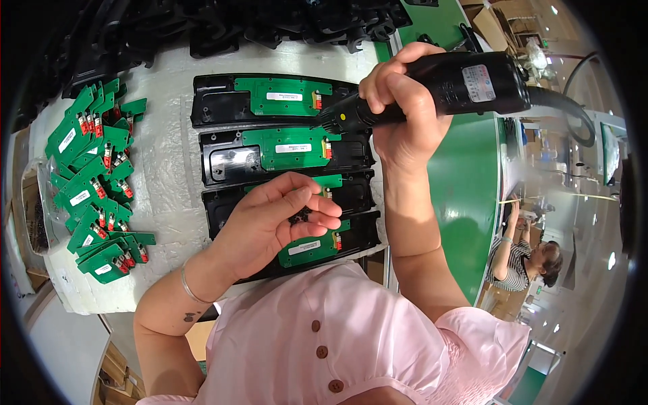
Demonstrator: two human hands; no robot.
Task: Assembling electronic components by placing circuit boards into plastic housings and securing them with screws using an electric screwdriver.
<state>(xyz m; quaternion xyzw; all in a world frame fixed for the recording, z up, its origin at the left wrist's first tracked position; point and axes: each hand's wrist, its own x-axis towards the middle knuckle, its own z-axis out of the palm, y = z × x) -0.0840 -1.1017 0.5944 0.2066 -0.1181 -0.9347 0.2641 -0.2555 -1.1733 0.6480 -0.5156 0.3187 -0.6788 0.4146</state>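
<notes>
Black plastic housings (283,158) are lying in a column of four at the centre of the frame, each one carrying a green circuit board (291,146) with a white label. The right hand (401,108) is closing firmly around a black electric screwdriver (439,91) in the upper right of the frame, and the tool's tip is pointing down and left toward the right end of the upper boards; whether the tip is touching a board cannot be told. The left hand (280,219) is hovering over the third housing at lower centre, its fingers curling loosely and pinching some small dark screws (300,216) between thumb and fingertips. At the left of the frame, a loose pile of green boards (98,182) is resting on the white bench (169,169). More black plastic parts (223,27) are heaped along the top edge. Another person in a striped top (516,260) is sitting at the lower right, well apart from the bench.
</notes>
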